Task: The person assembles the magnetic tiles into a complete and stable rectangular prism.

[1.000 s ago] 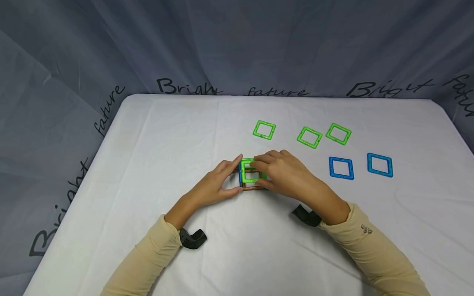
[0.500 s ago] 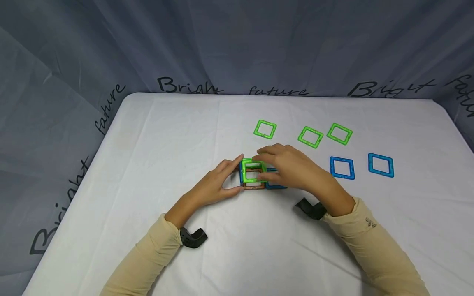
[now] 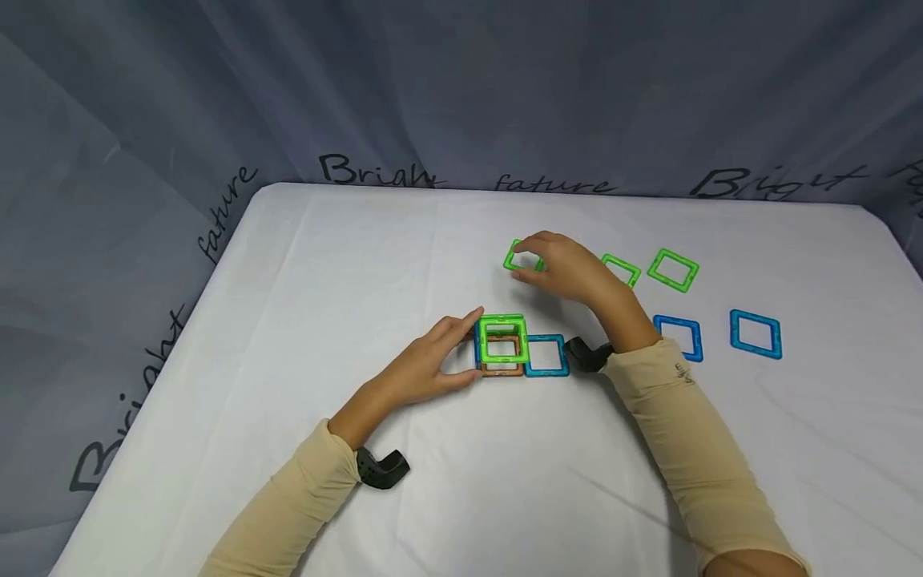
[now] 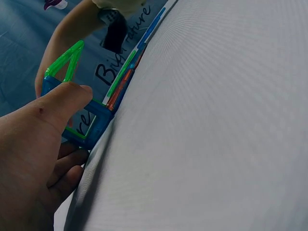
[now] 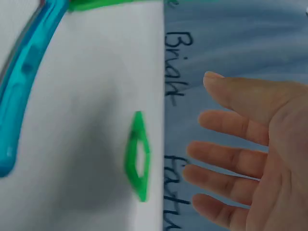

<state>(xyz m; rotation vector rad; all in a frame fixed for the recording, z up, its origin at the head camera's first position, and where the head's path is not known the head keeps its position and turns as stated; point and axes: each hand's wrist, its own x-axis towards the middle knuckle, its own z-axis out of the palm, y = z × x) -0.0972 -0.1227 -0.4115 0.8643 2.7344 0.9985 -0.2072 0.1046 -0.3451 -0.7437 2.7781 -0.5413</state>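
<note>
My left hand (image 3: 421, 365) holds a blue square magnetic tile (image 4: 99, 129) standing upright, thumb at its near edge and index finger at its far edge. This blue tile is the left side of a small box. An orange tile (image 3: 502, 373) lies at its base, and a green tile (image 3: 503, 358) stands up from it. Flat beside the orange tile lies another blue tile (image 3: 546, 373). Over a loose green tile (image 3: 510, 261) at the back, my right hand (image 3: 570, 268) hovers with fingers spread and nothing between them; it partly hides that tile.
To the right lie two more green tiles, one partly covered by the right wrist (image 3: 622, 300) and one uncovered green tile (image 3: 674, 282). Two loose blue tiles lie nearer, the farther right one a blue tile (image 3: 755, 349). A grey curtain (image 3: 461, 88) borders the white table's back edge.
My right hand has left the box and moved away to the back, over the loose green tile. The flat blue tile beside the orange one is now uncovered. My left hand stays in place.
</note>
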